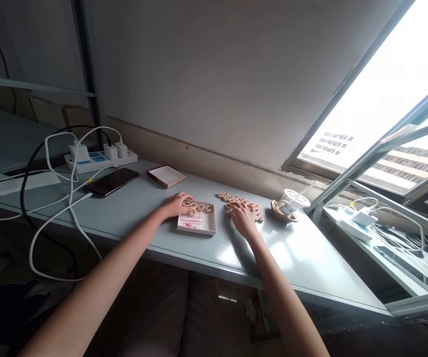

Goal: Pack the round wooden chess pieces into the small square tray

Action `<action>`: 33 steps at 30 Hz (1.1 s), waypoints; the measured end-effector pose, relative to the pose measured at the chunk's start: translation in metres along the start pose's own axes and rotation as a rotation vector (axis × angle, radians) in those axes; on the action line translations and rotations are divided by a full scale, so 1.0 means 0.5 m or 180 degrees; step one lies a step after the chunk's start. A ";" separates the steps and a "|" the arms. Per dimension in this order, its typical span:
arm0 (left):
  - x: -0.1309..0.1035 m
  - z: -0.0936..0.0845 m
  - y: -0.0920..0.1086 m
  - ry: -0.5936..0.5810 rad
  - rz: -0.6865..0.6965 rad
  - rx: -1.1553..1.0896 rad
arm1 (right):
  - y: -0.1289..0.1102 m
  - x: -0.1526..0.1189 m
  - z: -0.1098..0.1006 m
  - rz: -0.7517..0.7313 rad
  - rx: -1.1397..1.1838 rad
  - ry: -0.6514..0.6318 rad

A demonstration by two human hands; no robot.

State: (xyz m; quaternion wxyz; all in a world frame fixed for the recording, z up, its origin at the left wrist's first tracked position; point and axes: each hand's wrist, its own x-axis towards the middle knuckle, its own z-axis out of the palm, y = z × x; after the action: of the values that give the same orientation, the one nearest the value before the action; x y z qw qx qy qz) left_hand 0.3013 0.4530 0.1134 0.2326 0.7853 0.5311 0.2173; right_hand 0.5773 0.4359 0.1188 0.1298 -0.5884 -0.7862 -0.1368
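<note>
Behind everything we have a plain grey wall [199, 74], matte and smooth down to a rough, beige strip at its foot. Against it runs our long bench [291, 263], pale blue-grey, flat and glossy enough to throw back the window light on the right. Towards its left end we see a white plastic power strip [128, 158] with blue socket panels, chargers plugged in and white cables looping over the edge. Just in front lies a flat, dark, glass-faced phone [112, 182]. Near the middle sits a shallow, square-cornered open box [197, 232] with thin pale walls; its dark-edged lid [157, 179] rests farther back, white inside facing up. To the right, a clear plastic cup [293, 201] with a round white top leans in a brown holder [283, 216]. Our left hand [176, 205] reaches over the box's left rim, fingers at the discs; we cannot tell whether it grips one. Our right hand [242, 218] is spread palm down, fingers slightly bent and resting on the bench discs [259, 213]. Inside the box lies a pink-and-white printed packet [190, 220]. Smallest are the round, wooden-looking discs [201, 207] marked with dark characters, several in the box beside the packet, many more clustered on the bench.
</note>
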 end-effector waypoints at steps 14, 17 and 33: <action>-0.011 -0.009 0.015 -0.0024 -0.0071 -0.0015 | 0.004 0.017 0.014 0.0273 0.0172 0.0144; -0.012 -0.011 0.018 -0.0038 -0.0090 -0.0059 | 0.001 0.015 0.003 0.0233 0.0166 0.0179; 0.005 0.005 -0.005 0.0133 0.0144 0.0024 | -0.163 0.006 -0.052 -0.0571 0.0781 0.0055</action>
State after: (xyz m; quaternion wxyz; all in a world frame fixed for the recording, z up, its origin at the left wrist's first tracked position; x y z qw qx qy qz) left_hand 0.3017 0.4556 0.1101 0.2135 0.7932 0.5188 0.2368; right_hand 0.4994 0.4073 0.1389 0.1947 -0.4943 -0.8454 -0.0558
